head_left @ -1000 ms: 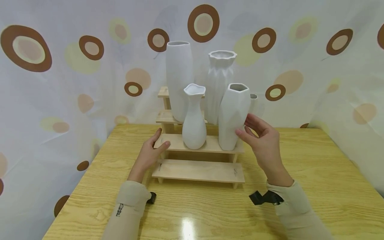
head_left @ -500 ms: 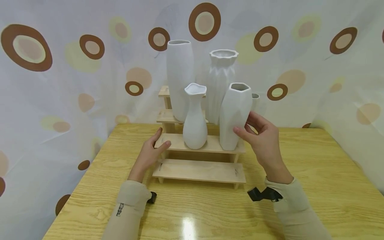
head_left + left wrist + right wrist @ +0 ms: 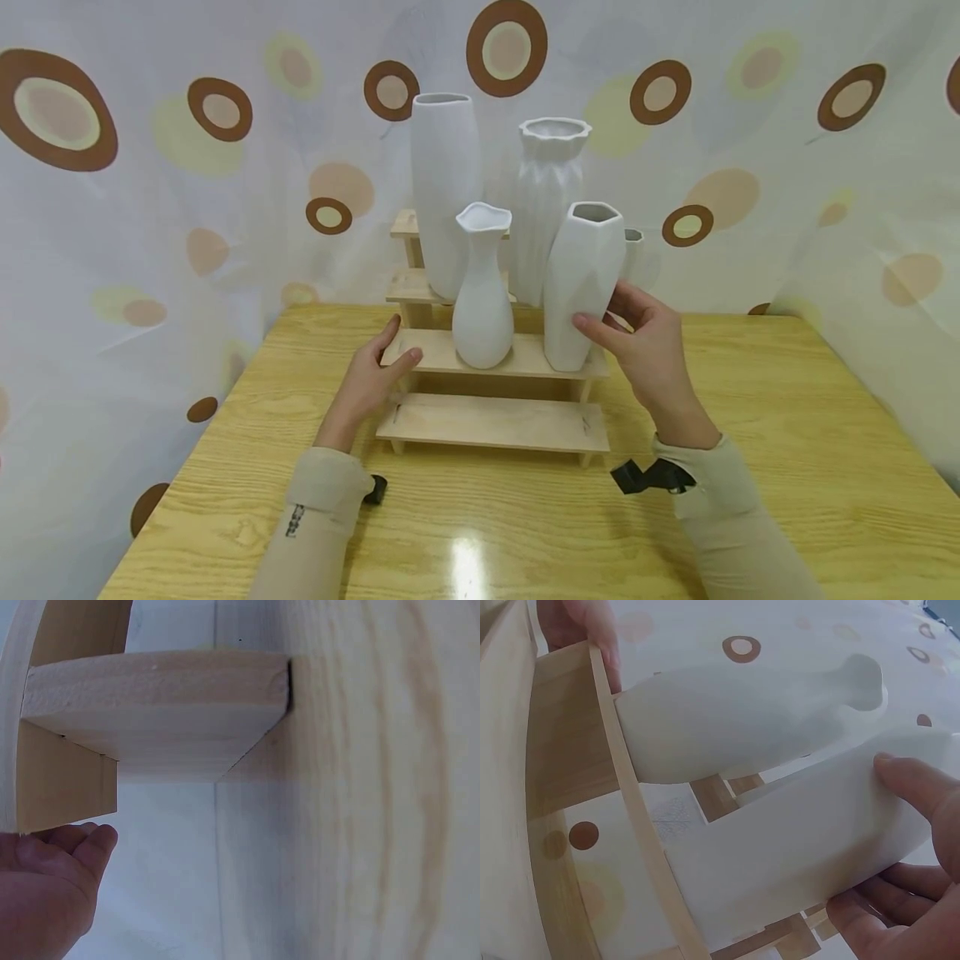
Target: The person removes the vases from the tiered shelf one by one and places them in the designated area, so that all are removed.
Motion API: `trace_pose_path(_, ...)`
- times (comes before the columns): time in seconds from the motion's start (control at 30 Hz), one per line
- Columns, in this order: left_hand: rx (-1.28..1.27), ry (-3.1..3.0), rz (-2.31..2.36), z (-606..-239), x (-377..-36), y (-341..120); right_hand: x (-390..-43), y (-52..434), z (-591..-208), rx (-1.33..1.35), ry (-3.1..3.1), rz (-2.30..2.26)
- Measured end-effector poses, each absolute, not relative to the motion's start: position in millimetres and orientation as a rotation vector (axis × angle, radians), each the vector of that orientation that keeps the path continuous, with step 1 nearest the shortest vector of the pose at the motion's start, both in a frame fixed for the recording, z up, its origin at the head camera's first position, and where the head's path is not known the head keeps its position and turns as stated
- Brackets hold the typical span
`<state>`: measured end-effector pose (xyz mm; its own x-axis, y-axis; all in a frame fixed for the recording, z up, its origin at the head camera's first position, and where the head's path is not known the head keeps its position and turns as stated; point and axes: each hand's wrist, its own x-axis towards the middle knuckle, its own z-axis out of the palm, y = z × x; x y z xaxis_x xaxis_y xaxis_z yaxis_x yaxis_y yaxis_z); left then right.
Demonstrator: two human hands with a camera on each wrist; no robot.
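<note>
A stepped wooden display stand [image 3: 495,422] holds several white vases. My left hand [image 3: 369,379] grips the left end of its second shelf from the front, thumb on the top face; in the left wrist view, curled fingers [image 3: 94,851] lie against the shelf's end. On that shelf's right side stands a faceted vase [image 3: 581,275] with an angular mouth. My right hand [image 3: 651,354] holds it at its lower right side, thumb across the front and fingers around the back, as the right wrist view also shows. Left of it stands a slim-necked vase [image 3: 482,312] with a wavy rim.
Behind, higher up, stand a tall smooth vase [image 3: 446,183] and a pleated vase [image 3: 551,200] with a ruffled rim. Part of another small vase [image 3: 633,254] shows behind the faceted one. The stand sits on a wooden table [image 3: 772,433] before a patterned cloth backdrop [image 3: 247,192].
My right hand has slid left, its thumb reaching farther across the faceted vase's front. My left hand keeps its place on the stand, and the vases keep their places; the view shifts slightly.
</note>
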<state>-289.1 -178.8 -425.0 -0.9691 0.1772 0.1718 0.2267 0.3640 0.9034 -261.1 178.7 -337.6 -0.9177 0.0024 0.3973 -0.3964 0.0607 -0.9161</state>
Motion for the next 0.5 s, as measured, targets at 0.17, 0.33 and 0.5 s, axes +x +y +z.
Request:
trace_pose_path(0.17,-0.375,-2.562,-1.706,-424.7,-290.1,-178.9,-262.3,181.0,-337.0,0.399,-2.114,1.887)
trace_pose_path(0.33,-0.369,-2.562,-1.715,-424.3,-289.8,-178.8,-263.2,183.4,-336.4,0.43,-2.164,1.854)
trace_pose_path(0.5,-0.367,-2.551,-1.737,-424.5,-290.1,-178.9,-263.2,184.9,-335.6,0.439,-2.187,1.826)
